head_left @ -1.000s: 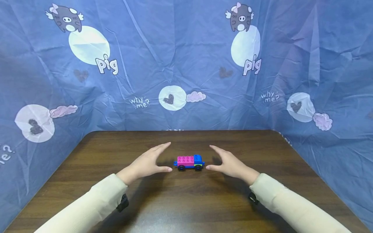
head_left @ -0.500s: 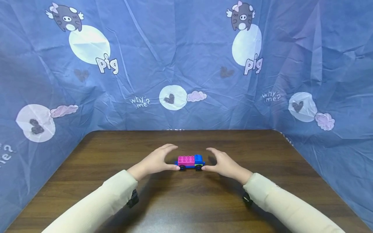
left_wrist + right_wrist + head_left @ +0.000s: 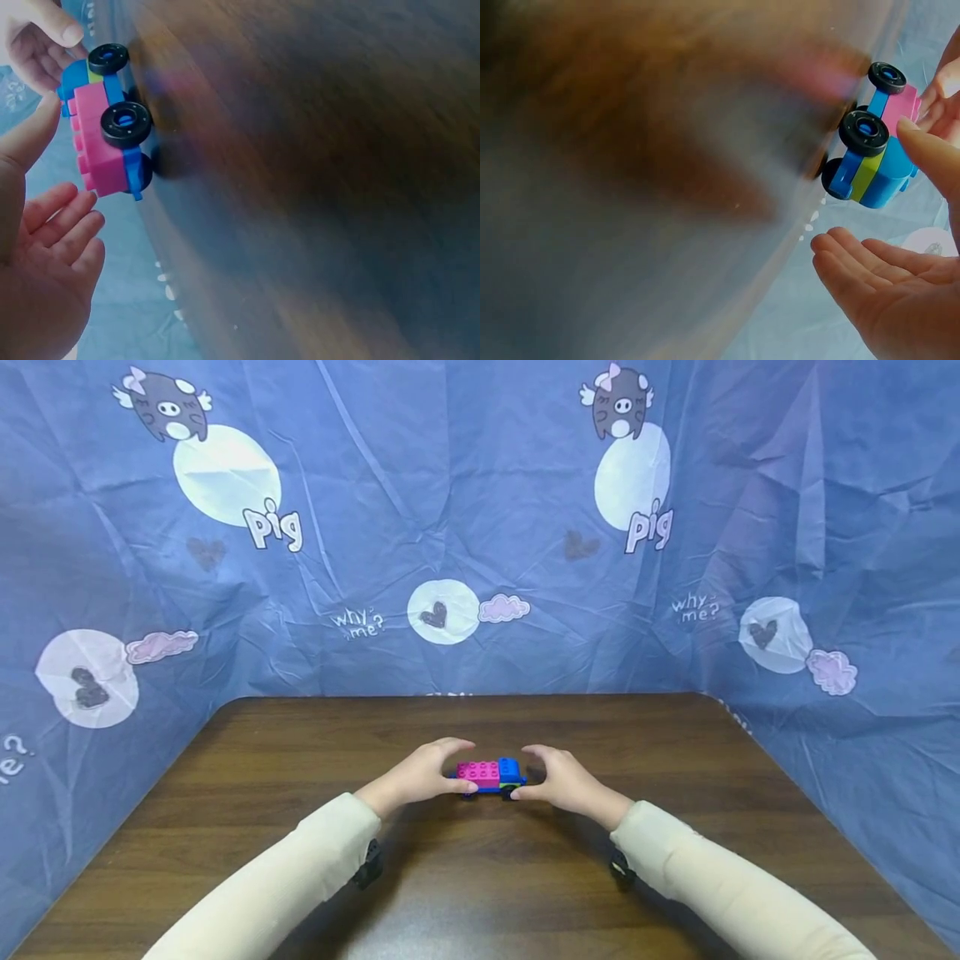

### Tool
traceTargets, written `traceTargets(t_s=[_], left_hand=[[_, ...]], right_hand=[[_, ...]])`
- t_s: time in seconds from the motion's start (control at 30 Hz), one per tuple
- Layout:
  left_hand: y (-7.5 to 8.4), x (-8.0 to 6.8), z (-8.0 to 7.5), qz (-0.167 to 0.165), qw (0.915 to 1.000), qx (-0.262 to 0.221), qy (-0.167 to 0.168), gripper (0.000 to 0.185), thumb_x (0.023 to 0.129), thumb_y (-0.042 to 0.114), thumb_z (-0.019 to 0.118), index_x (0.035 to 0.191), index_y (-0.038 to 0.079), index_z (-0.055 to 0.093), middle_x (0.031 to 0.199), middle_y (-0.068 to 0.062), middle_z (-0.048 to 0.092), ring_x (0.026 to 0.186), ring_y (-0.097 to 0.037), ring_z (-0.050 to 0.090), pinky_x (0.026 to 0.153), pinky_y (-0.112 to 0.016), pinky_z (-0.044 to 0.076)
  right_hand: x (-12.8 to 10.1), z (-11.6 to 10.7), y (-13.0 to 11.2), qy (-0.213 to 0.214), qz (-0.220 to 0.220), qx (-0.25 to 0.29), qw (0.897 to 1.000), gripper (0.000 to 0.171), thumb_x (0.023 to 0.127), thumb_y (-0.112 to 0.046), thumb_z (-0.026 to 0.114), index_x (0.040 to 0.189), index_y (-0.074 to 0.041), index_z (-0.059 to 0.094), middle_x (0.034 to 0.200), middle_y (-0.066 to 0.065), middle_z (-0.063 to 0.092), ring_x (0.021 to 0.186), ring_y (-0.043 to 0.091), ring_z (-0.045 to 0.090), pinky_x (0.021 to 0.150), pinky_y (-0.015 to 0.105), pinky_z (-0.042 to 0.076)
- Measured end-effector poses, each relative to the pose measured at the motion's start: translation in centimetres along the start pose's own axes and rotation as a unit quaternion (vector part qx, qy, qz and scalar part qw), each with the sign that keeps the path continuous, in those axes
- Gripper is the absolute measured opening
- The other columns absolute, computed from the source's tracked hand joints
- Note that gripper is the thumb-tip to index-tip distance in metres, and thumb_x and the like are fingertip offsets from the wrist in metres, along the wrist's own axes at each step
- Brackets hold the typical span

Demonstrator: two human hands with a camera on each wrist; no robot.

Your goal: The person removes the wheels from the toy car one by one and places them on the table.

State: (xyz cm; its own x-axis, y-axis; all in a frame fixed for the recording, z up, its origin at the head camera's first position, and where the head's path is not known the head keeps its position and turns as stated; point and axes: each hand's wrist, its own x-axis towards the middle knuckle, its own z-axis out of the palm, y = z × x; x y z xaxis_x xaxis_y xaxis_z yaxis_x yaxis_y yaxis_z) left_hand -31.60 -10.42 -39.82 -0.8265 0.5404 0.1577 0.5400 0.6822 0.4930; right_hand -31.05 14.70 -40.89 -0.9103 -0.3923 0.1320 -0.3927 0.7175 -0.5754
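A toy truck of building bricks [image 3: 480, 772] stands on its black wheels on the table. Its studded body is pink and its cab, to the right, is blue with a yellow-green strip. My left hand [image 3: 420, 772] is at the pink rear end, thumb in front and fingers behind, spread apart. Around the blue cab end, my right hand [image 3: 566, 781] has the same spread shape. In the left wrist view the toy truck [image 3: 101, 139] lies between thumb and fingers, with a gap to the palm. The right wrist view shows the toy truck [image 3: 874, 146] above the spread fingers.
The brown wooden table [image 3: 480, 877] reaches to a blue printed cloth [image 3: 510, 543] hanging behind and at both sides. A dark wrist device [image 3: 369, 864] sits under the left sleeve, and another device [image 3: 621, 867] under the right.
Both hands have moved inward from either side, so their thumbs now overlap the truck's ends in the head view. The truck has stayed in place.
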Motion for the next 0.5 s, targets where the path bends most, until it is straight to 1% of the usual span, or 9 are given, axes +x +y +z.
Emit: traceTargets(t_s=[0.1,0.23,0.37,0.5], left_hand=[[-0.1,0.3,0.4,-0.011,0.9998,-0.015,-0.007,0.067,0.083,0.033,0.076,0.135,0.000,0.051,0.136,-0.017,0.056,0.129,-0.031,0.050,0.109,-0.045,0.038],[-0.1,0.7,1.0,-0.009,0.9993,-0.033,-0.016,0.065,0.082,0.029,0.077,0.133,-0.002,0.052,0.131,-0.018,0.059,0.122,-0.030,0.056,0.105,-0.044,0.043],[0.1,1.1,1.4,-0.011,0.9988,-0.040,-0.025,0.061,0.082,0.028,0.078,0.130,-0.001,0.055,0.127,-0.016,0.062,0.113,-0.027,0.060,0.100,-0.042,0.046],[0.2,1.4,1.8,-0.022,0.9984,-0.042,-0.029,0.056,0.083,0.031,0.077,0.127,0.002,0.058,0.119,-0.013,0.065,0.102,-0.021,0.061,0.092,-0.037,0.050]], right_hand=[[0.1,0.2,-0.1,0.004,-0.001,-0.004,1.000,0.073,0.074,-0.028,0.085,0.129,0.007,0.053,0.116,0.021,0.067,0.109,0.031,0.065,0.097,0.044,0.049],[0.3,0.2,-0.3,0.009,0.002,-0.005,1.000,0.066,0.073,-0.024,0.086,0.123,0.007,0.057,0.104,0.015,0.070,0.096,0.026,0.067,0.090,0.042,0.052],[0.5,0.3,-0.5,0.006,0.015,0.009,1.000,0.058,0.073,-0.022,0.086,0.117,0.006,0.061,0.098,0.012,0.069,0.087,0.021,0.066,0.084,0.038,0.055],[0.9,0.5,-0.5,0.001,0.022,0.023,1.000,0.053,0.073,-0.020,0.085,0.113,0.006,0.063,0.095,0.012,0.069,0.082,0.017,0.066,0.079,0.033,0.056]])
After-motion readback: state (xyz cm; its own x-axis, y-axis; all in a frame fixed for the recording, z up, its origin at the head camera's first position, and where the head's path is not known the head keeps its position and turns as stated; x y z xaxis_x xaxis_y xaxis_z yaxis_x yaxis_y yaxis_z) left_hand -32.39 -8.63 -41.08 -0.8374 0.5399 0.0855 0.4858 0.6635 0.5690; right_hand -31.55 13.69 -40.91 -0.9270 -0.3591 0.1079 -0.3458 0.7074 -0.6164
